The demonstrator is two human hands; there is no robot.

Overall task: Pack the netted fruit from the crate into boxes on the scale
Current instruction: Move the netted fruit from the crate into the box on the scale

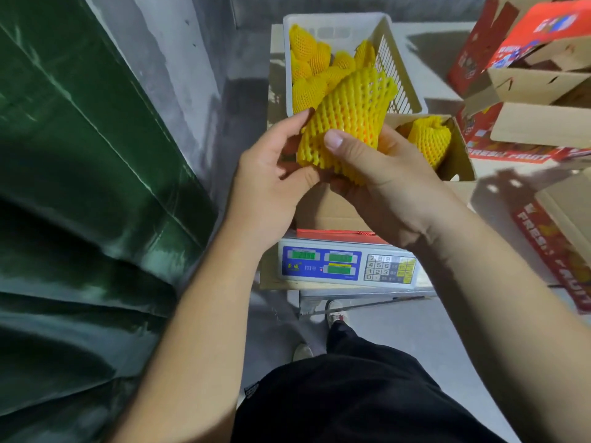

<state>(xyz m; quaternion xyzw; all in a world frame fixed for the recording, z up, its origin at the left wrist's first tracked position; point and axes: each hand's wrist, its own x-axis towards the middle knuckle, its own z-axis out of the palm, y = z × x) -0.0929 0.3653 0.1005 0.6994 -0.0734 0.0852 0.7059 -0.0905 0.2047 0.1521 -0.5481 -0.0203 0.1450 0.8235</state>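
A fruit in yellow foam netting [348, 118] is held above the open cardboard box [457, 155] that stands on the scale [347, 265]. My left hand [271, 177] grips its lower left side, fingertips on the net. My right hand [380, 183] cups it from below and the right, thumb pressed on the front. Another netted fruit [428, 139] lies inside the box at the right. Behind the box, the white plastic crate [401, 87] holds several more netted fruits [311, 67].
Stacked red and brown fruit boxes [540, 68] fill the right side, and a red "FRESH FRUIT" box [556, 247] lies near my right forearm. A green tarp [80, 187] covers the left. Below the scale are my feet on the grey floor.
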